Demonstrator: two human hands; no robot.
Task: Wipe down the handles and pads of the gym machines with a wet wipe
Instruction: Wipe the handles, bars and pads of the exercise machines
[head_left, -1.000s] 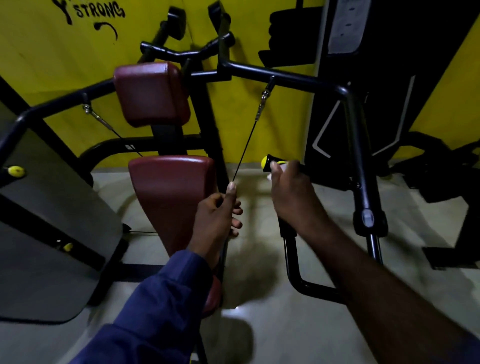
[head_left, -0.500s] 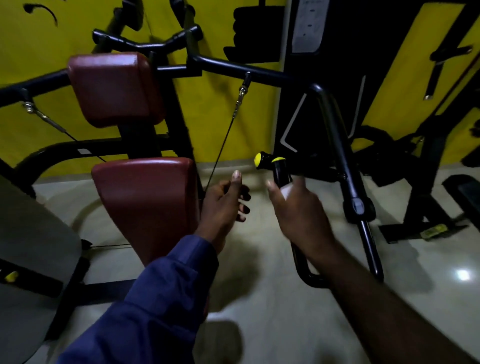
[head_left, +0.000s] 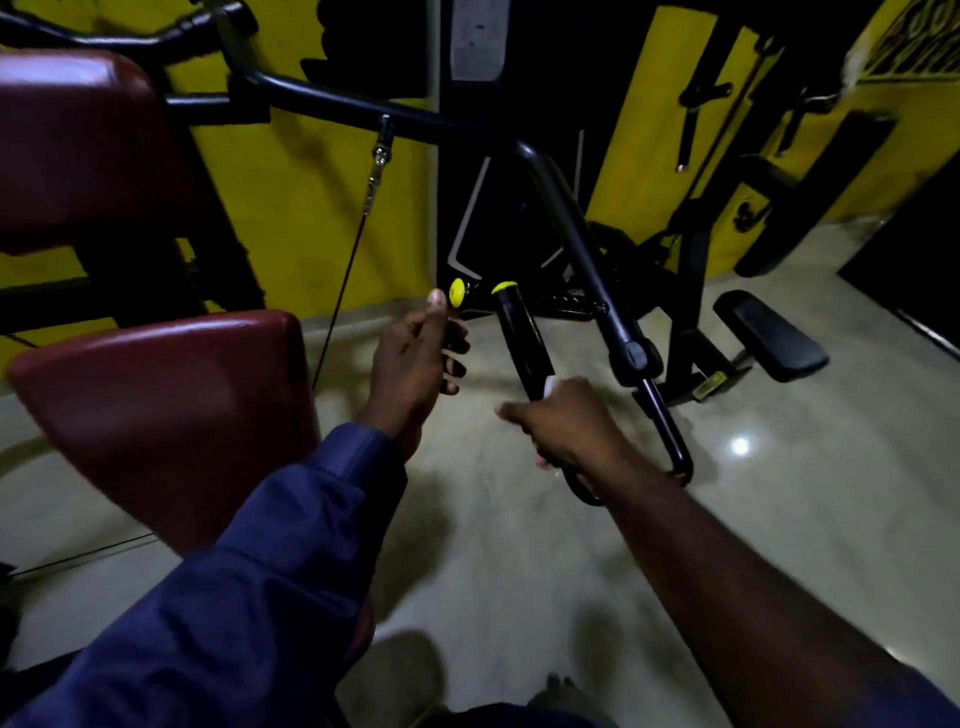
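Yellow wall (head_left: 311, 208) behind; right hand (head_left: 566, 426) grips handle (head_left: 522, 338) through wipe (head_left: 549, 385), left hand (head_left: 410, 364) relaxed.

**One sleeve down, one arm bare**

A dark blue long sleeve (head_left: 249, 571), loose and creased, covers the left arm. Its cuff (head_left: 358, 447) ends at the wrist, just short of the left hand (head_left: 410, 364). The right forearm (head_left: 727, 561) is uncovered down to the right hand (head_left: 566, 421).

A yellow wall (head_left: 311, 171) runs behind everything, broken by a tall black column (head_left: 524, 93) with a gray panel (head_left: 478, 41) near its top. A thin cable (head_left: 343, 280) hangs from a metal clip (head_left: 379, 156) before the wall — taut, slanting down-left. The pale polished floor (head_left: 519, 545) carries a bright glint (head_left: 740, 446) toward its right edge.
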